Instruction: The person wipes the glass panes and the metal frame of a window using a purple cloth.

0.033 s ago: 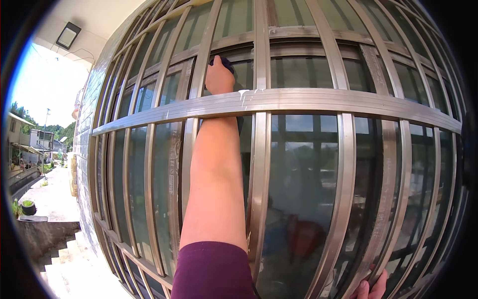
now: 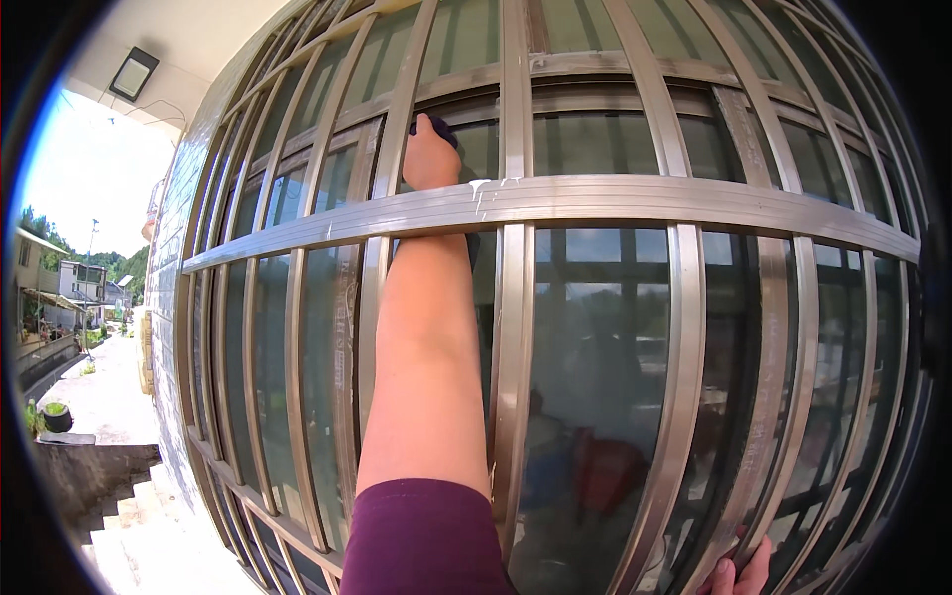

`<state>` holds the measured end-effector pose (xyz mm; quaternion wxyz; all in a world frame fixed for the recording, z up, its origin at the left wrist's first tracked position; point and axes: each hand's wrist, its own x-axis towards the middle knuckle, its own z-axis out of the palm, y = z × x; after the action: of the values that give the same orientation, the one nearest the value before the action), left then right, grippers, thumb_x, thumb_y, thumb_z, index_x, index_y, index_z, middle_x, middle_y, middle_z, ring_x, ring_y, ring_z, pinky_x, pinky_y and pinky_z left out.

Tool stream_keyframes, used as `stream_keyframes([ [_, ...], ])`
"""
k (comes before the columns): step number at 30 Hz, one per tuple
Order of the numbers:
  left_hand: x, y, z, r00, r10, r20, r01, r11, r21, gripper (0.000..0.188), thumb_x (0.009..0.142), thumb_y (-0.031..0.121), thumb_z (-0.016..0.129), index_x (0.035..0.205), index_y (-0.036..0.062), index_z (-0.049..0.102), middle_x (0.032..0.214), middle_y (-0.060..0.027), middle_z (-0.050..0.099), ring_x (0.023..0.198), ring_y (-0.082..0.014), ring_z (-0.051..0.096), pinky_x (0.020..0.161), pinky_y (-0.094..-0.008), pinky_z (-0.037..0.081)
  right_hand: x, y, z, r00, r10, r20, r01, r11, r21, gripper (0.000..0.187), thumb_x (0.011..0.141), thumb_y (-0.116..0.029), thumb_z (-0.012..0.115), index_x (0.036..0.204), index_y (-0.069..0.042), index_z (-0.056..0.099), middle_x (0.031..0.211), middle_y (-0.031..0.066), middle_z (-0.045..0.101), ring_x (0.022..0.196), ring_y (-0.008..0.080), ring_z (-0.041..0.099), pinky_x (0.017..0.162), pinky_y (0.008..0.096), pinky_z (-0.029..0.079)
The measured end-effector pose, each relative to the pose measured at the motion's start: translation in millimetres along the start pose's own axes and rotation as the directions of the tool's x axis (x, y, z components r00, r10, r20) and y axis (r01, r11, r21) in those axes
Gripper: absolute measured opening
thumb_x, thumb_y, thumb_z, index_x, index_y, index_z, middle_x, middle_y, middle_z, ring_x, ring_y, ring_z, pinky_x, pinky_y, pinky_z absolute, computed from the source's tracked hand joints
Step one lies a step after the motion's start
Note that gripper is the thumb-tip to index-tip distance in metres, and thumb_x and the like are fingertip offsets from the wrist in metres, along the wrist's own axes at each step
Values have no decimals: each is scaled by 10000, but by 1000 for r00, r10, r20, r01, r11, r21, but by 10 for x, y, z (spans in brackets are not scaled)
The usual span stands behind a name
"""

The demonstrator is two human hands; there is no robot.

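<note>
My left arm reaches up between the bars of a metal window grille, passing behind its wide horizontal rail. Above that rail my left hand is closed around a bunched dark purple cloth. The cloth is up by the top of the window's glass pane, largely hidden behind the hand. At the lower right, the fingers of my right hand curl around an upright grille bar; the rest of that hand is cut off by the lower edge.
Upright bars stand close together on both sides of my left arm. White spots mark the horizontal rail. Dark glass behind it carries reflections. Pale steps, a potted plant and a floodlight are off to the left.
The whole view has shifted slightly. My left hand with the cloth is a touch lower and further left against the bars; my right hand stays in place.
</note>
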<state>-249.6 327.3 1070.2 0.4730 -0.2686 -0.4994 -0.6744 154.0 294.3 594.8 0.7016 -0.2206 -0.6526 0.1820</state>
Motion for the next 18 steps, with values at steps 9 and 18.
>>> stream_keyframes([
  [9, -44, -54, -120, 997, 55, -55, -44, 984, 175, 271, 819, 110, 571, 1089, 90, 546, 977, -193, 638, 942, -374, 628, 766, -478, 520, -45, 241, -179, 992, -75, 105, 90, 986, -142, 389, 942, -113, 507, 1279, 14, 359, 734, 13, 516, 568, 72, 480, 512, 201, 403],
  [18, -55, -279, 2, 992, -13, -127, 56, 940, 337, 304, 789, 220, 637, 1067, 112, 576, 992, -192, 581, 931, -369, 609, 770, -453, 508, 3, 72, -158, 993, -34, 112, 32, 999, 22, 322, 929, -105, 526, 1197, 18, 396, 757, 32, 529, 584, 74, 490, 505, 210, 408],
])
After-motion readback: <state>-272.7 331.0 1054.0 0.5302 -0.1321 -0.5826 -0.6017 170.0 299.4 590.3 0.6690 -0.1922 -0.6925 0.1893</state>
